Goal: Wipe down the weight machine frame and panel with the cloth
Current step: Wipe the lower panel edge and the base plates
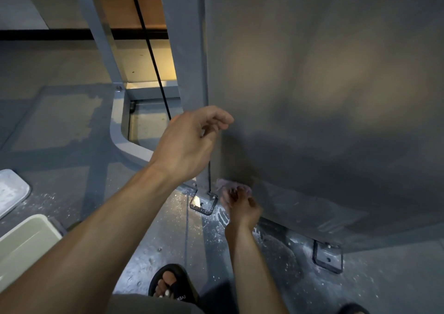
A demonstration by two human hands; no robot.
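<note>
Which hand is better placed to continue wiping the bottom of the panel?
Probably the right hand: it presses the cloth against the panel near its bottom edge. The left hand is higher, without cloth.

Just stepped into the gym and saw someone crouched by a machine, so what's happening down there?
A person is wiping the weight machine. The right hand presses a purple cloth against the bottom edge of the grey panel, near the floor. The left hand is up by the upright frame post, fingers loosely curled, holding nothing. White dust speckles the floor around the bolted foot bracket.
</note>
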